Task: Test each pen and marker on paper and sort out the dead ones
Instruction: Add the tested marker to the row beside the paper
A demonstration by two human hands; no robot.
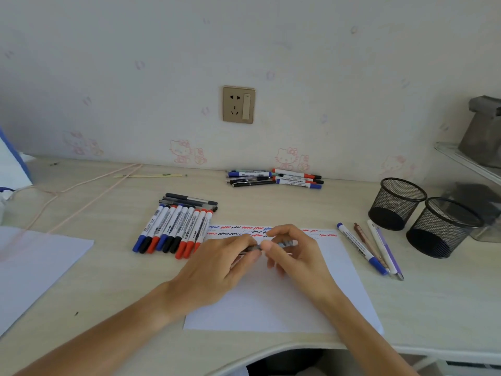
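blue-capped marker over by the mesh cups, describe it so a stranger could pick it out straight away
Start at the two black mesh cups on the right of the desk. Just left of them, beside the test paper, lies a small fan of four pens. The blue-capped marker is the leftmost one: white printed barrel, blue at both ends, thicker than the slim brown, white and purple pens beside it.

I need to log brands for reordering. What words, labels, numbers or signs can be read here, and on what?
None can be read.
White-barrelled markers in the row: black print, too blurred.
Markers in the pile by the wall: labels and a barcode, too small.
Blue-capped marker right of the white paper sheet: print too small.
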